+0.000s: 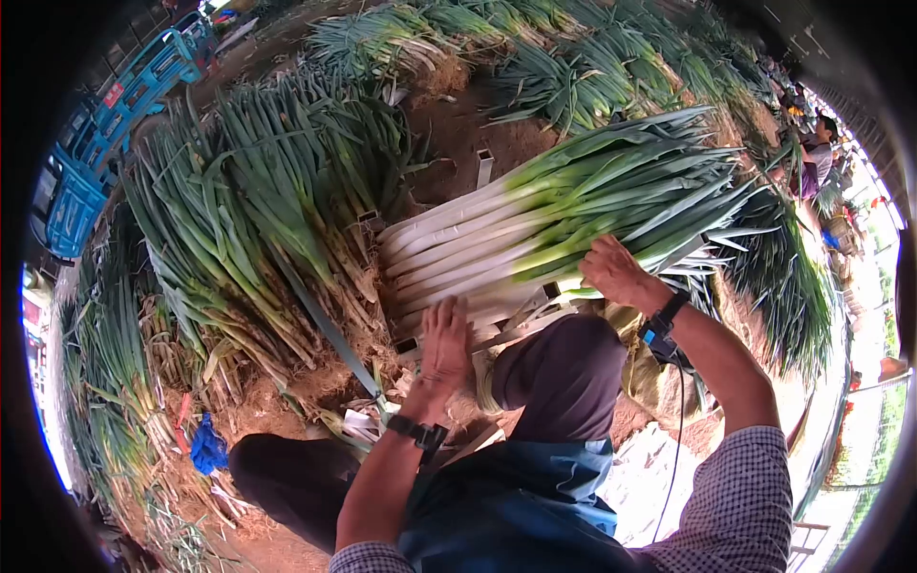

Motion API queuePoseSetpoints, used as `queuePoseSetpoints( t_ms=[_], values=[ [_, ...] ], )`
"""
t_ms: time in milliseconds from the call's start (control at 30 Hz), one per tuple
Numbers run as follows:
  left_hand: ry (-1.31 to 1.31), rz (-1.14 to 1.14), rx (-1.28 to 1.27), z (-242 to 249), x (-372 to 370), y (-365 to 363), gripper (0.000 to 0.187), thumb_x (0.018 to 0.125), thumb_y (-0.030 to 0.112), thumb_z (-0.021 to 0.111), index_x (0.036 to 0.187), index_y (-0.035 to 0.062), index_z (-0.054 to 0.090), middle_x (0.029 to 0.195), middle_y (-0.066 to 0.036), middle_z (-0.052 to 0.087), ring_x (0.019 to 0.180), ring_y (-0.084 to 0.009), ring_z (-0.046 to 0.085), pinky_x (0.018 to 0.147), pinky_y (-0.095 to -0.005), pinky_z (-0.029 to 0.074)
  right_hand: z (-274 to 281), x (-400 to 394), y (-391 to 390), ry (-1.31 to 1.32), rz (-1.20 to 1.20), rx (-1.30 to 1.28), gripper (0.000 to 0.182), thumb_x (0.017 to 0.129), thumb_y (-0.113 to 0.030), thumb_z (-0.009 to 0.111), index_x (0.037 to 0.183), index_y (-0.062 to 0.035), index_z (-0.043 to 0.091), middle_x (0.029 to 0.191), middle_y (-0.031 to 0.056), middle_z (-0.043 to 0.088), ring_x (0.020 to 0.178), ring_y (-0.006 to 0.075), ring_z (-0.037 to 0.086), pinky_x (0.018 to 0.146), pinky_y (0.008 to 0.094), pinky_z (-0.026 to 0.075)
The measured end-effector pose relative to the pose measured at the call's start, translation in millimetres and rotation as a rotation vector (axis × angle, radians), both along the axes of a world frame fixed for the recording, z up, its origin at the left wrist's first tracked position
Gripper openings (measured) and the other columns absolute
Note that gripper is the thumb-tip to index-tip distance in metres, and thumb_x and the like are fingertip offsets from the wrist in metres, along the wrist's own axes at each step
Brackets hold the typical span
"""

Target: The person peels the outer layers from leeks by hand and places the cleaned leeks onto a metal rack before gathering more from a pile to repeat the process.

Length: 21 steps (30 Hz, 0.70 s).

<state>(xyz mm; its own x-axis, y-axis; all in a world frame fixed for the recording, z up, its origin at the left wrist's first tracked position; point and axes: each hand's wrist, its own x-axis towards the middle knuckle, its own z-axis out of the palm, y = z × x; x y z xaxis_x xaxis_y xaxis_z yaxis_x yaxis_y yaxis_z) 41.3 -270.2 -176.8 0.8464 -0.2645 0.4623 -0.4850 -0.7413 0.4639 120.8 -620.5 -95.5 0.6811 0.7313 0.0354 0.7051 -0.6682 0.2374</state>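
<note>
Thick leeks (478,246) lie side by side in a metal-framed rack, white stalks to the left and green leaves to the upper right. My left hand (446,342) bends its fingers over the white stalk of the nearest leek, close to the root end. Farther right, my right hand (619,274) has its fingers curled closed at the near edge of the row, where white turns to green. Its fingertips are partly hidden, but they appear to grip the same front leek.
A large bunch of untrimmed leeks (258,210) with soil-covered roots stands left of the rack. More leek piles (592,76) lie behind. A metal post (484,168) rises at the rack's far side. A blue cart (124,105) stands far left; another person (818,158) is far right.
</note>
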Motion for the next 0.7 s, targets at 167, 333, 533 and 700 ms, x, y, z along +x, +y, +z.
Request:
queuePoseSetpoints(
  t_ms=[167,333,533,700],
  values=[
    [-0.078,0.219,0.023,93.3,-17.3,84.8,0.044,0.094,0.008,0.06,0.135,-0.0032,0.05,0.132,-0.024,0.054,0.123,-0.0381,0.052,0.105,-0.0457,0.045,36.7,-2.5,15.3,0.25,-0.393,0.315,0.03,0.082,-0.027,0.072,0.104,-0.0061,0.07,0.101,0.0184,0.07,0.098,0.038,0.067,0.087,0.0499,0.051],
    [-0.068,0.5,-0.217,149.9,-52.3,204.3,0.034,0.094,0.008,0.06,0.126,-0.0023,0.057,0.122,-0.021,0.06,0.108,-0.0358,0.062,0.094,-0.0407,0.05,159.4,3.9,91.2,0.099,-0.198,0.825,0.034,0.092,-0.025,0.071,0.116,-0.0004,0.068,0.098,0.0156,0.073,0.085,0.0214,0.07,0.076,0.0341,0.056],
    [-0.005,0.725,-0.336,93.7,-78.2,281.8,0.026,0.093,0.017,0.063,0.113,-0.0003,0.067,0.109,-0.017,0.067,0.099,-0.0303,0.066,0.085,-0.0382,0.054,244.8,16.9,247.5,0.503,0.229,1.485,0.03,0.097,-0.023,0.068,0.114,0.0017,0.068,0.088,0.0094,0.072,0.072,0.0132,0.067,0.068,0.0271,0.056],
    [0.58,0.741,-0.474,-9.9,-82.0,273.0,0.018,0.09,0.016,0.058,0.08,0.0026,0.064,0.078,-0.01,0.066,0.072,-0.0207,0.06,0.065,-0.0354,0.05,190.7,24.7,345.0,0.804,0.294,1.752,0.026,0.097,-0.021,0.068,0.108,0.0023,0.069,0.082,0.0088,0.071,0.066,0.013,0.065,0.06,0.0245,0.053]
  ],
)
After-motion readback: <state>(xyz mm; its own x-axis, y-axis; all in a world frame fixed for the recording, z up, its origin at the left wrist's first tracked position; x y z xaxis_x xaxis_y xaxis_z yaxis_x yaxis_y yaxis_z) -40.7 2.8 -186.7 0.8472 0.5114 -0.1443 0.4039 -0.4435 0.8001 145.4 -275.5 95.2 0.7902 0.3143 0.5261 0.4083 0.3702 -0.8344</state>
